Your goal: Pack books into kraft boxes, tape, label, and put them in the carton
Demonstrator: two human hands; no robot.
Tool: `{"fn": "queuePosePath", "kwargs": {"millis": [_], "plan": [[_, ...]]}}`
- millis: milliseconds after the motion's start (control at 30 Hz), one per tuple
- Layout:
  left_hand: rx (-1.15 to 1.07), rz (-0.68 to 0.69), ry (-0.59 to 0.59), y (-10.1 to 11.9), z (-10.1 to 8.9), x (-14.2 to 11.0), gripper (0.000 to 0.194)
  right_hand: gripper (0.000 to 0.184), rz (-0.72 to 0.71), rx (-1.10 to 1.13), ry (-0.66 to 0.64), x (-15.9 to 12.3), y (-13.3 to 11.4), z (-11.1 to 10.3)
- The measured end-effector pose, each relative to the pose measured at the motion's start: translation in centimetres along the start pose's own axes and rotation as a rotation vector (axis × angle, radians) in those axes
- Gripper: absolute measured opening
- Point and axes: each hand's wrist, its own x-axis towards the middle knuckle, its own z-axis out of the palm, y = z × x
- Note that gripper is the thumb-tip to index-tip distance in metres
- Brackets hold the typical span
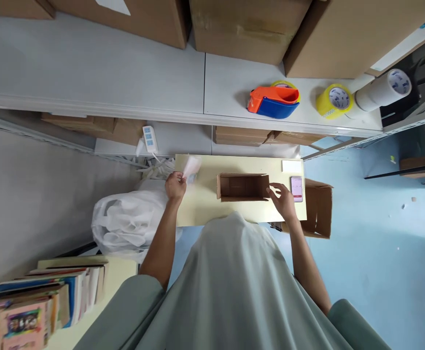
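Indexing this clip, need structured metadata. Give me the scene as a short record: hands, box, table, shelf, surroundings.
left hand: holding a thin pale packet, at the table's left end
right hand: at the box's right end; contact likely
box: brown cardboard, opening up
table: pale yellow; phone near right edge
shelf: orange-and-blue tape dispenser, yellow tape roll
surroundings: white plastic bag left, open carton right

soft, fairly even light fills the frame, dimming beneath the shelf at upper left. shadow darkens the inside of the small box near centre. pale glare streaks the floor at far right; wide-angle distortion stretches the edges; the clear packet looks blurred.
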Motion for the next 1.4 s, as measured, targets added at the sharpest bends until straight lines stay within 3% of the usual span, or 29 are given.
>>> {"fn": "queuePosePath", "kwargs": {"millis": [100, 233, 467, 667, 833, 1033, 1200, 1400], "plan": [[-0.076, 0.071, 0.132, 1.1, -1.9, -2.5, 0.01, 0.046, -0.061, -0.05, -0.047, 0.7, 0.5, 0.5], [-0.139, 0.246, 0.195, 3.2, -4.7, -5.9, 0.012, 0.033, -0.144, -0.105, -0.051, 1.3, 1.5, 0.9], [-0.06, 0.514, 0.328, 8.9, -8.2, -9.3, 0.012, 0.028, -0.202, -0.128, -0.082, 2.0, 3.0, 0.4], [0.003, 0.648, 0.248, 14.6, -8.8, -10.8, 0.015, 0.027, -0.2, -0.099, -0.085, 2.3, 4.6, 0.2], [0.05, 0.703, 0.054, 18.2, -8.1, -11.3, 0.009, 0.028, -0.176, -0.047, -0.095, 2.3, 5.9, 0.4], [0.092, 0.715, -0.176, 21.1, -5.9, -11.0, 0.006, 0.029, -0.15, -0.008, -0.127, 2.3, 7.0, 0.7], [0.135, 0.642, -0.319, 21.4, -3.5, -9.7, 0.012, 0.028, -0.149, 0.032, -0.129, 2.4, 7.5, 0.9], [0.17, 0.654, -0.361, 20.5, -0.3, -8.3, 0.019, 0.028, -0.151, 0.045, -0.106, 2.5, 7.7, 1.2]]}}
